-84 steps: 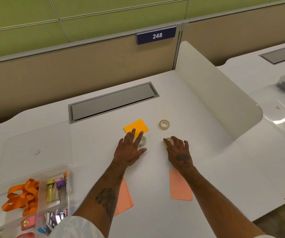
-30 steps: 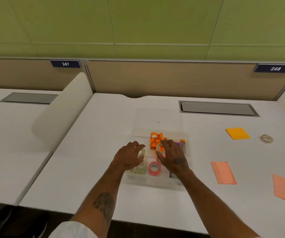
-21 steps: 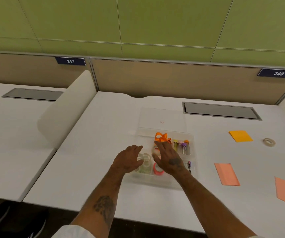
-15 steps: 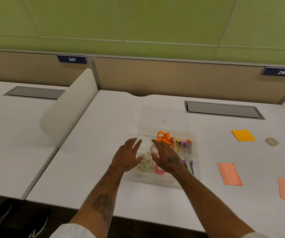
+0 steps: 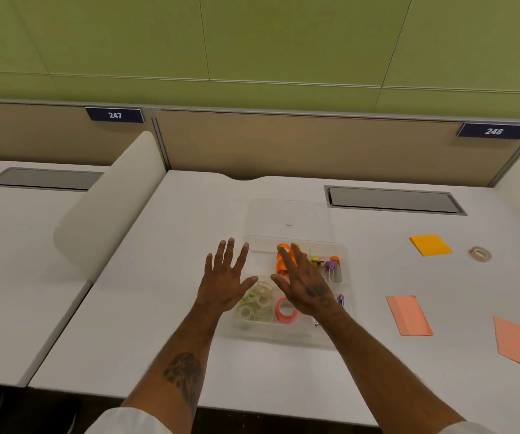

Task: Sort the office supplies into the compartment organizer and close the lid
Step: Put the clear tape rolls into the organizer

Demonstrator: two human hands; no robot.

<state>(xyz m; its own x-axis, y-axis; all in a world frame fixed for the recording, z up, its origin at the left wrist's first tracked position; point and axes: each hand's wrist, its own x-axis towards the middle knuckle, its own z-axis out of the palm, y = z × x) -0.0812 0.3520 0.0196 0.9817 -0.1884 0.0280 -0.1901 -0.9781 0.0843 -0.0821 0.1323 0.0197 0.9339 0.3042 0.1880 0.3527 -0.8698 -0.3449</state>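
Organizer [image 5: 283, 336] on desk [image 5: 186, 214], centre; lid [image 5: 290, 211] lying flat open behind. Above it L hand [image 5: 224, 283] & R hand [image 5: 305, 286], both spread flat, fingers straight, gripping nothing. Inside: clear tape rolls [image 5: 257, 305], pink roll [image 5: 285, 312], orange ribbon [image 5: 283, 256]. Well apart at right: orange pad [image 5: 430, 253], tape roll [image 5: 480, 254].

Left hand [image 5: 224, 285] flat, fingers [image 5: 225, 256] spread, right hand [image 5: 304, 285] flat, thumbs nearly meeting, both forearms extended forward
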